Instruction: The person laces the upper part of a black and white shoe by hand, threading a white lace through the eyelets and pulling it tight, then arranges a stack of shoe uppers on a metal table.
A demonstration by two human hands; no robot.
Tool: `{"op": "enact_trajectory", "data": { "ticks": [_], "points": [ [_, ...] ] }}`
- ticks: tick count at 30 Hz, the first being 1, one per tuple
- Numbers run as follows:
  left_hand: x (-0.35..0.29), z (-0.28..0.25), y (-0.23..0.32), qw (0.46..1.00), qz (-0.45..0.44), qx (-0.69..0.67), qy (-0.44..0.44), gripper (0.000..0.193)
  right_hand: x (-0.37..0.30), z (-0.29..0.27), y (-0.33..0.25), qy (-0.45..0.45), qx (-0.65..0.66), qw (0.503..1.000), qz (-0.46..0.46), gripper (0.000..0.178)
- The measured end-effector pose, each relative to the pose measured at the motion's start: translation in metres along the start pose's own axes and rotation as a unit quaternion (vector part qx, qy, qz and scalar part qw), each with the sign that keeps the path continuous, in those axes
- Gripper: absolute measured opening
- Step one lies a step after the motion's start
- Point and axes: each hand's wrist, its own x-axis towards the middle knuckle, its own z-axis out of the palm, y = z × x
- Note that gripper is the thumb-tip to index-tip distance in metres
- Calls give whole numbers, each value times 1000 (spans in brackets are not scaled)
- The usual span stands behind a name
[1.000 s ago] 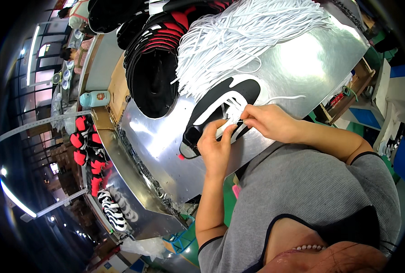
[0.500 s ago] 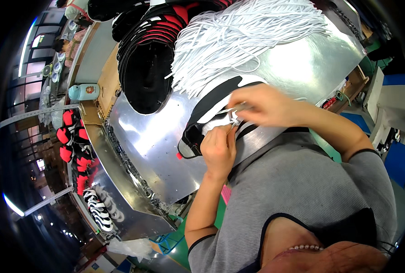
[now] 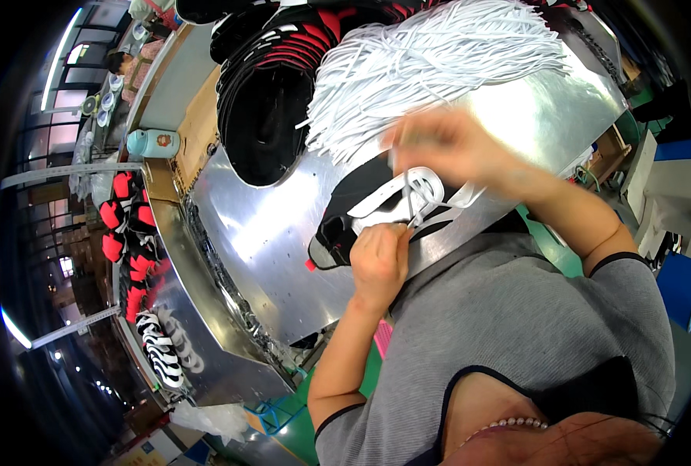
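A black, white and grey shoe upper (image 3: 353, 194) with a small red tab at its heel lies on the metal tabletop in front of me. My left hand (image 3: 380, 260) is closed on its near edge, with a white shoelace (image 3: 424, 185) at the fingertips. Loose loops of that lace lie over the eyelet area. Above the upper, my right hand (image 3: 446, 144) is smeared by motion, its fingers drawn together. A length of lace rises from the eyelets toward those fingers; the exact grip is blurred.
A large heap of white shoelaces (image 3: 438, 66) lies beyond the upper. Left of it stands a row of nested black and red uppers (image 3: 268, 132). A light blue bottle (image 3: 153, 143) is at the table's left edge. More red and black pieces (image 3: 114, 217) sit on a side shelf.
My right hand has moved up and away from the left hand, drawing the lace out into loops above the eyelets. My left hand has stayed on the upper. The view has shifted slightly.
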Motion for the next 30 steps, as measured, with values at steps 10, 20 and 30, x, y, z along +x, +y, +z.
{"op": "enact_trajectory", "data": {
  "ticks": [10, 20, 30],
  "points": [
    [32, -21, 13, 870, -433, -236, -8, 60, -9, 34, 49, -56, 0, 984, 172, 14],
    [16, 6, 1, 895, -397, -168, 111, 44, -31, 21, 14, -37, -152, 977, 144, 16],
    [18, 8, 4, 920, -348, -146, 110, 41, -26, 29, 27, -125, -388, 913, 36, 20]
  ]
}}
